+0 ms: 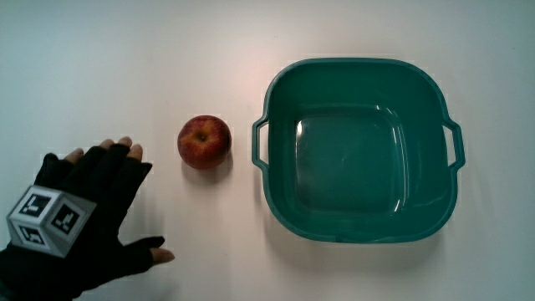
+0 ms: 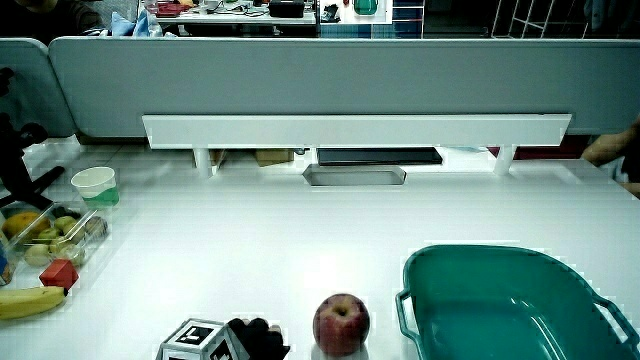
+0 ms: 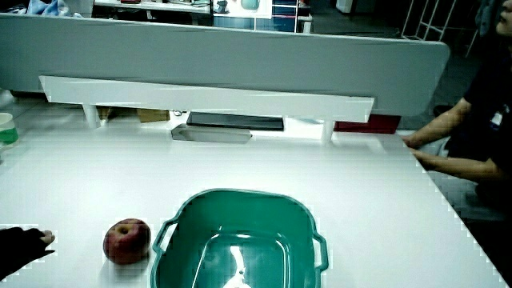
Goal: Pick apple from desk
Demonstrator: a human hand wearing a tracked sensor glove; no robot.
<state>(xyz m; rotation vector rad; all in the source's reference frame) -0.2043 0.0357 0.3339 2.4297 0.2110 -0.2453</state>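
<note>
A red apple [image 1: 204,141] rests on the white table between the hand and a teal basin [image 1: 359,217]; both side views show the apple [image 2: 341,323] [image 3: 127,240] too. The hand [image 1: 88,205], in a black glove with a patterned cube [image 1: 48,219] on its back, lies flat on the table beside the apple, a short gap from it. Its fingers are spread and hold nothing. In a side view only the cube [image 2: 197,343] and the fingertips [image 2: 262,338] show; in a side view just the fingertips [image 3: 28,241] appear.
The teal basin [image 2: 470,270] [image 3: 184,212] has two handles and stands beside the apple. In a side view a clear box of fruit [image 2: 50,235], a banana [image 2: 25,302] and a small cup [image 2: 95,185] sit near the table's edge. A low grey partition [image 2: 300,75] closes the table.
</note>
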